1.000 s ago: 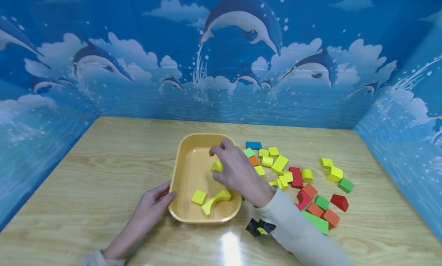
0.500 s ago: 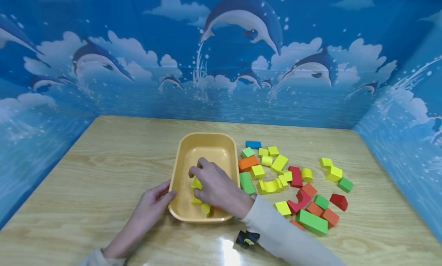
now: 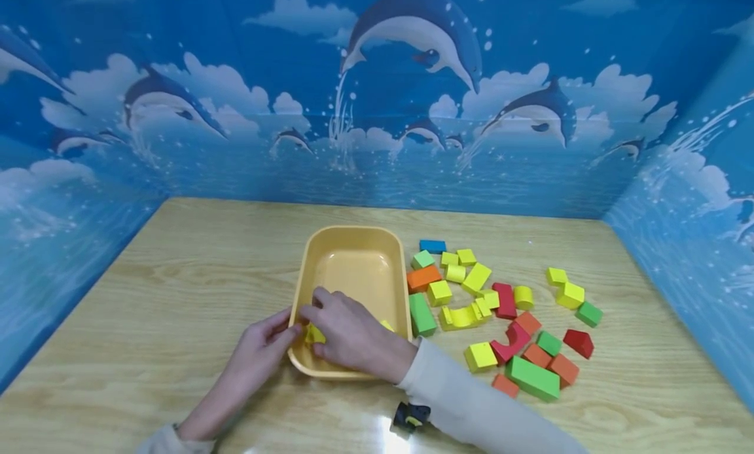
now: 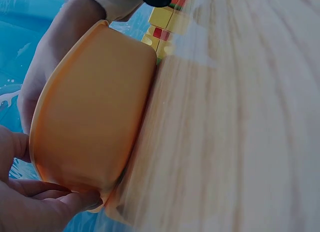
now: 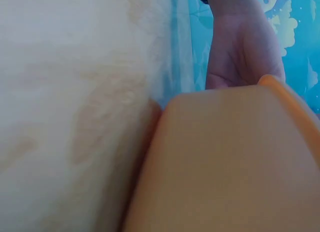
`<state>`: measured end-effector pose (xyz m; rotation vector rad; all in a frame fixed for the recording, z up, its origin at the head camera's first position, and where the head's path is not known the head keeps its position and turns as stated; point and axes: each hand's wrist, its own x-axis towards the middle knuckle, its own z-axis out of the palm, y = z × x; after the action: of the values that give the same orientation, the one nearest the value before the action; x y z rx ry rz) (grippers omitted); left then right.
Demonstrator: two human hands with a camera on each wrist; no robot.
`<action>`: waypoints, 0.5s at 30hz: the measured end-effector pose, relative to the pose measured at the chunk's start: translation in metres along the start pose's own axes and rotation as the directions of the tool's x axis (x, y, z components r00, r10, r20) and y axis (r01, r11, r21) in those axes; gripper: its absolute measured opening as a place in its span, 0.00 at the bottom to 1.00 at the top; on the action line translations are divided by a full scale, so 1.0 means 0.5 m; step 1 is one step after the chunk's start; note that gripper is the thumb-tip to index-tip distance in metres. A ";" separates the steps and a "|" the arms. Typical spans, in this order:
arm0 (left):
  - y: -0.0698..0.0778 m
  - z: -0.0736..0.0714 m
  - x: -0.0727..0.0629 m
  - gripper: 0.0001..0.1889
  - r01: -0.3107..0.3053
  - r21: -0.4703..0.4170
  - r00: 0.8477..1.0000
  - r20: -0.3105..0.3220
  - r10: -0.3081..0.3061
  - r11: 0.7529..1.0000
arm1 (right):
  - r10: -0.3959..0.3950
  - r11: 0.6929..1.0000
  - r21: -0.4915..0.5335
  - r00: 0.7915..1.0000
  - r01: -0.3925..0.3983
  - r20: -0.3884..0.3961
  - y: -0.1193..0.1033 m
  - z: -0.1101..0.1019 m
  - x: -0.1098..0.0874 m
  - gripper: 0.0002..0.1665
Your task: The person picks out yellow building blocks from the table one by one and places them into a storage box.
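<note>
An orange-yellow plastic tray (image 3: 360, 271) sits at the middle of the table. My left hand (image 3: 262, 346) grips its left side, thumb over the rim and fingers outside; the left wrist view shows these fingers (image 4: 55, 204) against the tray wall. Inside the tray, near its left front, my right hand (image 3: 356, 330) holds a yellow block (image 3: 316, 335), mostly covered by the fingers. Another bit of yellow block (image 3: 386, 325) peeks out behind the right hand. The right wrist view shows mainly the tray's outer wall (image 5: 225, 157), so the right fingers are hidden there.
Right of the tray lie several loose blocks, among them a green block (image 3: 421, 314), an orange block (image 3: 423, 279), a yellow arch (image 3: 462, 317) and a red arch (image 3: 511, 344). A blue block (image 3: 432, 246) lies farther back. A dolphin-printed backdrop (image 3: 377, 173) borders the table.
My right hand has moved left and toward the front inside the tray, carrying the yellow block to the tray's left side. My left hand stays on the rim.
</note>
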<state>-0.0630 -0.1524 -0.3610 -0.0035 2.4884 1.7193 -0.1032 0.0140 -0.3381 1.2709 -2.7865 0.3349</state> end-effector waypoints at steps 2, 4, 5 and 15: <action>-0.001 0.001 0.001 0.23 -0.018 -0.011 1.000 0.003 0.018 1.000 | -0.003 1.000 0.011 1.000 0.003 0.004 0.001 0.000 -0.009 0.22; -0.001 0.002 0.001 0.23 -0.029 -0.017 1.000 0.007 0.029 0.999 | -0.009 1.000 0.026 1.000 0.008 0.010 0.002 -0.001 -0.019 0.24; -0.002 0.002 0.001 0.23 -0.030 -0.018 1.000 0.008 0.030 0.999 | -0.017 0.999 0.030 1.000 0.017 0.013 0.003 -0.002 -0.022 0.25; -0.003 0.002 0.001 0.23 -0.032 0.004 0.999 0.011 0.032 0.999 | -0.076 0.988 0.139 0.995 0.067 0.061 0.011 -0.015 -0.041 0.33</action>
<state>-0.0631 -0.1522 -0.3629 0.0467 2.4979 1.7209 -0.0943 0.0344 -0.3349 1.4321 -2.8066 0.4964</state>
